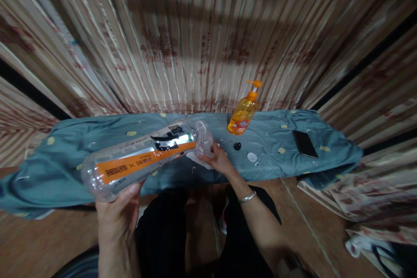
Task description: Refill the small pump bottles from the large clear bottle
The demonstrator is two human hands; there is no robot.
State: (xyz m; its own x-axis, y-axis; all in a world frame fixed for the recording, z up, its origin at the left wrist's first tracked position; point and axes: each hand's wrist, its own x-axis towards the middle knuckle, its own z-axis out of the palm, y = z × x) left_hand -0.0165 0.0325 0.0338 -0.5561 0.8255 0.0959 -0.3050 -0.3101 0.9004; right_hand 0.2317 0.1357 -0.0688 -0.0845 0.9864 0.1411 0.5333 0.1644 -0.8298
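My left hand (122, 206) is closed around the lower end of a large clear plastic bottle (143, 156) with an orange, silver and black label. The bottle lies tilted in the air, its neck pointing right. At that neck, my right hand (220, 158) grips a smaller clear plastic container (206, 141), its exact kind hard to make out. Whether the two touch I cannot tell. A crumpled white tissue (203, 163) shows below the right hand. Any liquid inside the large bottle is not discernible.
An orange pump bottle (243, 115) stands on the teal cloth (270, 139) covering a narrow table. Near it are a small black object (237, 146) and a white disc (252, 157). A dark phone (305, 143) lies at the right. Patterned curtains (195, 43) hang behind.
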